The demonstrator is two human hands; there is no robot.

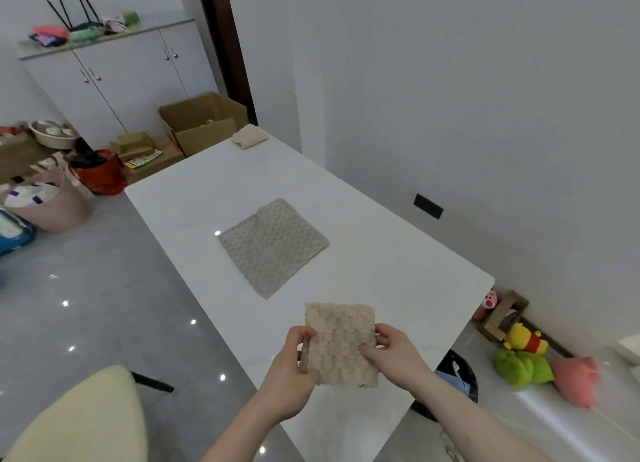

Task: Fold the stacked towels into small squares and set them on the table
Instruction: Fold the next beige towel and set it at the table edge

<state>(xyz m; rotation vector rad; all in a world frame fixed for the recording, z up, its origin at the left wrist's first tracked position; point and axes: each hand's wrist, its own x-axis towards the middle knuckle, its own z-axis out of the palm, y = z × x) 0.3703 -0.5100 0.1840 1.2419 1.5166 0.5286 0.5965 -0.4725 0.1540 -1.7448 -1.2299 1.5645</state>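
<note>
I hold a small beige textured towel [341,340] up above the near end of the white table [398,253]. My left hand [294,368] grips its left edge and my right hand [394,354] pinches its right edge. A larger grey towel [273,246] lies flat in the middle of the table. A folded beige towel [249,136] sits at the table's far end.
A cream chair back [79,416] stands at the lower left. Cardboard boxes [204,122], a red bag [100,174] and a pink basket [52,201] crowd the floor beyond the table. Plush toys [526,357] lie by the wall on the right.
</note>
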